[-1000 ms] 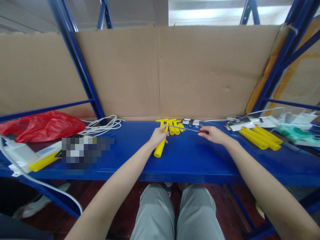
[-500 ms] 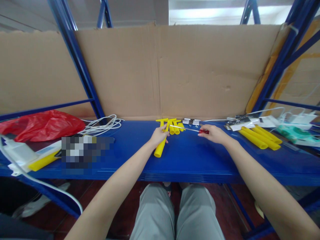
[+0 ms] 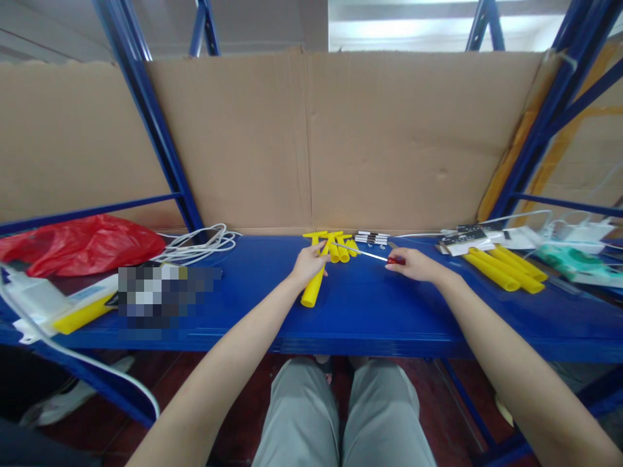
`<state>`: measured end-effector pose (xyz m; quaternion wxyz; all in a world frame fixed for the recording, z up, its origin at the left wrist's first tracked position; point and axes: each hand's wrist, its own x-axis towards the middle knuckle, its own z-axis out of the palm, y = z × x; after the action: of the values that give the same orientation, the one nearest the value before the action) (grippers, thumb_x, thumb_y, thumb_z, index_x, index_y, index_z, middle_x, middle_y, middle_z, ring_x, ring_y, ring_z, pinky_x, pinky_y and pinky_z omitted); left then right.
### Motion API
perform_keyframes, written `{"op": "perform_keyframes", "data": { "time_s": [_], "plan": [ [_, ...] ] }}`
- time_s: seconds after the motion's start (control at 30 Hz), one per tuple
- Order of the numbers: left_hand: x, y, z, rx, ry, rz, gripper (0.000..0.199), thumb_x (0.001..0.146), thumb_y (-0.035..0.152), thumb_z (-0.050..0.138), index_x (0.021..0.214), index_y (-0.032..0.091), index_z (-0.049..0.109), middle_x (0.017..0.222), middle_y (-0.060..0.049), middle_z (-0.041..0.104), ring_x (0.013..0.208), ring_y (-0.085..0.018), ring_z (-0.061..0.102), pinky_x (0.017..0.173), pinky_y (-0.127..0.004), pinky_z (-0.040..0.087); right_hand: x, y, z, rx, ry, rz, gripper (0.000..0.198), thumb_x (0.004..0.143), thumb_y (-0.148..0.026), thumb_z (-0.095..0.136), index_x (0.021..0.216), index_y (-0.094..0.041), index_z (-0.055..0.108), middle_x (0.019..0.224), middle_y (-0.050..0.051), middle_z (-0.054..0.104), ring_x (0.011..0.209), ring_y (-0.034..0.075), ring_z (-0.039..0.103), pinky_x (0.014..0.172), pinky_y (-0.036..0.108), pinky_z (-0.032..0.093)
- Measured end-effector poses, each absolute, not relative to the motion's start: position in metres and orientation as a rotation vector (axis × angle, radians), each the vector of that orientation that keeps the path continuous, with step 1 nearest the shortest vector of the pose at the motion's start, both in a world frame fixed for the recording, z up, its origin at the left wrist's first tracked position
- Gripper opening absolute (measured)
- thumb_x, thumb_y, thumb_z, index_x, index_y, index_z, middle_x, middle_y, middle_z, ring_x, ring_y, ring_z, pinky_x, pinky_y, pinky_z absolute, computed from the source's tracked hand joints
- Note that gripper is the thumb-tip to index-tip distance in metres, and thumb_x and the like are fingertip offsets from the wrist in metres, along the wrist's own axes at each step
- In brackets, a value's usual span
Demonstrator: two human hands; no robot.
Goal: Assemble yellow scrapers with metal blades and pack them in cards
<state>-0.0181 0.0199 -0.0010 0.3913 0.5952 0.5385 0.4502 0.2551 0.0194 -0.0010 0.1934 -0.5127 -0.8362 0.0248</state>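
My left hand (image 3: pixel 309 263) is closed around a yellow plastic tube (image 3: pixel 311 293), whose round open end points toward me. In my right hand (image 3: pixel 413 263) is the red handle of a screwdriver (image 3: pixel 374 257). Its long metal shaft reaches left, and the tip lies at the upper part of the tube, close to my left fingers; whether it touches a screw there is too small to tell. Just behind and to the right of my left hand lie several more yellow pieces (image 3: pixel 343 253). Small black-and-white packs (image 3: pixel 372 237) lie past them.
Several yellow tubes (image 3: pixel 503 272) lie at the right beside flat packages (image 3: pixel 470 242). A red plastic bag (image 3: pixel 87 245) and a coiled white cable (image 3: pixel 214 243) are at the left. Cardboard (image 3: pixel 389 143) walls the back of the blue shelf (image 3: pixel 253 285), between blue posts (image 3: pixel 160 130).
Hardly anything differs. My right hand and the screwdriver handle have shifted very slightly; my left hand still holds the tube in the same place.
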Motion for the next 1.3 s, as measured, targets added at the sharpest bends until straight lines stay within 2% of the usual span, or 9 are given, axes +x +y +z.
{"op": "perform_keyframes", "data": {
  "time_s": [0.23, 0.43, 0.73, 0.93, 1.07, 1.3],
  "plan": [
    [-0.020, 0.025, -0.005, 1.512, 1.378, 1.244, 0.056, 0.078, 0.014, 0.057, 0.134, 0.016, 0.050, 0.088, -0.005, 0.067, 0.042, -0.005, 0.050, 0.045, -0.019, 0.044, 0.261, 0.021, -0.001, -1.490, -2.333, 0.017, 0.012, 0.079, -0.029, 0.052, 0.078, -0.019, 0.060, 0.082, 0.008, 0.067, 0.074, 0.020, 0.060, 0.069, 0.030, 0.046],
    [-0.021, 0.034, -0.013, 1.634, 1.438, 1.264, 0.051, 0.070, 0.015, 0.067, 0.121, 0.012, 0.061, 0.091, -0.005, 0.065, 0.065, -0.011, 0.058, 0.063, -0.020, 0.046, 0.259, 0.024, -0.005, -1.533, -2.389, 0.015, 0.011, 0.079, -0.028, 0.055, 0.077, -0.019, 0.062, 0.084, 0.008, 0.067, 0.076, 0.020, 0.061, 0.071, 0.031, 0.047],
    [-0.021, 0.036, -0.019, 1.649, 1.425, 1.241, 0.055, 0.068, 0.016, 0.070, 0.122, 0.011, 0.060, 0.079, -0.001, 0.060, 0.061, -0.009, 0.054, 0.061, -0.020, 0.043, 0.274, 0.036, -0.017, -1.666, -2.366, -0.017, 0.015, 0.078, -0.033, 0.060, 0.084, -0.021, 0.066, 0.094, 0.008, 0.068, 0.087, 0.022, 0.061, 0.078, 0.035, 0.047],
    [-0.018, 0.032, -0.015, 1.608, 1.388, 1.207, 0.055, 0.068, 0.014, 0.071, 0.121, 0.009, 0.060, 0.066, 0.001, 0.058, 0.059, -0.011, 0.054, 0.059, -0.021, 0.043, 0.279, 0.039, -0.020, -1.701, -2.342, -0.056, 0.019, 0.078, -0.038, 0.062, 0.089, -0.025, 0.068, 0.094, 0.007, 0.068, 0.088, 0.023, 0.061, 0.077, 0.037, 0.047],
    [-0.017, 0.029, -0.014, 1.596, 1.374, 1.183, 0.062, 0.069, 0.013, 0.071, 0.128, 0.009, 0.054, 0.063, 0.002, 0.058, 0.057, -0.011, 0.054, 0.057, -0.021, 0.043, 0.274, 0.035, -0.015, -1.776, -2.353, -0.053, 0.017, 0.079, -0.035, 0.059, 0.089, -0.024, 0.068, 0.099, 0.009, 0.067, 0.094, 0.025, 0.060, 0.078, 0.040, 0.047],
    [-0.016, 0.024, -0.013, 1.550, 1.404, 1.089, 0.083, 0.074, 0.017, 0.068, 0.146, 0.015, 0.026, 0.074, -0.001, 0.062, 0.055, -0.011, 0.055, 0.052, -0.020, 0.043, 0.267, 0.025, -0.005, -1.963, -2.285, -0.076, 0.022, 0.082, -0.031, 0.053, 0.096, -0.025, 0.068, 0.110, 0.011, 0.066, 0.102, 0.032, 0.059, 0.078, 0.048, 0.047]
  ]
}}
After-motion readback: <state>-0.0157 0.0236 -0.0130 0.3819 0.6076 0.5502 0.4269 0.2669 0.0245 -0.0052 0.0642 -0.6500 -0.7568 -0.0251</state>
